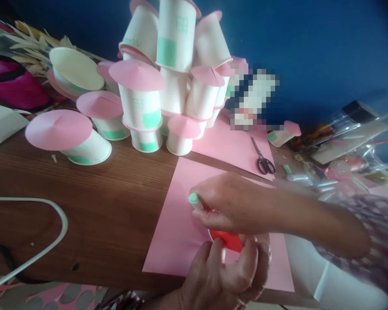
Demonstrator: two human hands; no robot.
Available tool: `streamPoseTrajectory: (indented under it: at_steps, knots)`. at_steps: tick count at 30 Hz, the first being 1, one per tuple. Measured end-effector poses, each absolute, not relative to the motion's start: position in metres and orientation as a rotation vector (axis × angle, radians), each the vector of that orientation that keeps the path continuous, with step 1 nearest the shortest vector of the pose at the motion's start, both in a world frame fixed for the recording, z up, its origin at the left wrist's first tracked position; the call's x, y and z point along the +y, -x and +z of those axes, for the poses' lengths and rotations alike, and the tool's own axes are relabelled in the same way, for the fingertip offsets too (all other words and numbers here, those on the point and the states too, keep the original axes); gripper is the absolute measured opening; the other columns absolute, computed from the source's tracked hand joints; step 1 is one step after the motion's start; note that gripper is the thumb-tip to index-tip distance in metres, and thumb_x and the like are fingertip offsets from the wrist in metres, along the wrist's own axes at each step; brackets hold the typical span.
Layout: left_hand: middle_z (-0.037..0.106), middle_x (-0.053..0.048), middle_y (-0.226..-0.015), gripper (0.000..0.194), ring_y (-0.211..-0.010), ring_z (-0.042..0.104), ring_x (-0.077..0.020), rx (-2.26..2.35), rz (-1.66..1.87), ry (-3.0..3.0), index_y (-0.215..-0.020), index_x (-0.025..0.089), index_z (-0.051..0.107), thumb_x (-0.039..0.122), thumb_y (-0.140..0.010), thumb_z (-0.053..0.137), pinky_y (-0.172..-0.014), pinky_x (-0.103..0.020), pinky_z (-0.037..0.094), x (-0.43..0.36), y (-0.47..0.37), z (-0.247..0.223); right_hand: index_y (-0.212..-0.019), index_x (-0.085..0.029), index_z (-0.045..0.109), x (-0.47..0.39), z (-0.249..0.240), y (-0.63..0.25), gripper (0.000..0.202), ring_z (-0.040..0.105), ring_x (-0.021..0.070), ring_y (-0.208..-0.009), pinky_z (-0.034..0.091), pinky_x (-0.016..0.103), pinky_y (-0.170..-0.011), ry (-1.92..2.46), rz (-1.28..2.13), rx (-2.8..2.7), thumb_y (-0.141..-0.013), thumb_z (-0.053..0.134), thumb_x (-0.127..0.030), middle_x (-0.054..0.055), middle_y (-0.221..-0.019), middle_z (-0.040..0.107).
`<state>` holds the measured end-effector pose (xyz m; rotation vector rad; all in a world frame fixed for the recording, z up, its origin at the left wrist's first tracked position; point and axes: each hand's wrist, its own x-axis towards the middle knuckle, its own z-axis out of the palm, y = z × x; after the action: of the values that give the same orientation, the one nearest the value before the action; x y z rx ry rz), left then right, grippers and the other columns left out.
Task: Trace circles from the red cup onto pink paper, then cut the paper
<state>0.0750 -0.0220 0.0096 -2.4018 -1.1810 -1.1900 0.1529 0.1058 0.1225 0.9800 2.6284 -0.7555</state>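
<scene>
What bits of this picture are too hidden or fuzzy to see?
All in the head view:
Red object: mostly covered by the left hand and right hand.
Green-ended marker: its other end is hidden by the right hand.
Pixelated item: blurred into blocks, so unclear.
White cable: cut off by the left edge.

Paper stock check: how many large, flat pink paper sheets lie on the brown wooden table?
2: near sheet under left hand and right hand; far sheet under black-handled metal scissors. Others may be hidden underneath.
</scene>
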Motion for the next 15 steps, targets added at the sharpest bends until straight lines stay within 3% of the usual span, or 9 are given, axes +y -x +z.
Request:
streamPoseTrajectory:
  at_steps: [11, 15]
  knots:
    - [0.045, -0.005, -0.122, 0.041, -0.072, 0.056, -0.0181, -1.185, -1.178, 2.391, -0.108, 0.025, 0.065, 0.034, -0.069, 0.071, -0.051, -0.032, 0.052, -0.022, -0.075, 0.010, -0.062, -0.019, 0.036, 0.100, 0.120, -0.156, 0.028, 0.031, 0.0088, -0.053, 0.018, 0.026, -0.049, -1.071, -0.616, 2.712, -0.084, 0.053, -0.017, -0.005, -0.059, 0.042]
    - [0.045, -0.008, -0.125, 0.045, -0.072, 0.055, -0.0164, -1.177, -1.158, 2.403, -0.113, 0.024, 0.064, 0.032, -0.069, 0.071, -0.053, -0.031, 0.052, -0.023, -0.074, 0.010, -0.067, -0.019, 0.045, 0.099, 0.116, -0.162, 0.019, 0.039, 0.0080, -0.053, 0.025, 0.022, -0.049, -1.341, -0.884, 2.709, -0.083, 0.054, -0.018, -0.006, -0.061, 0.050]
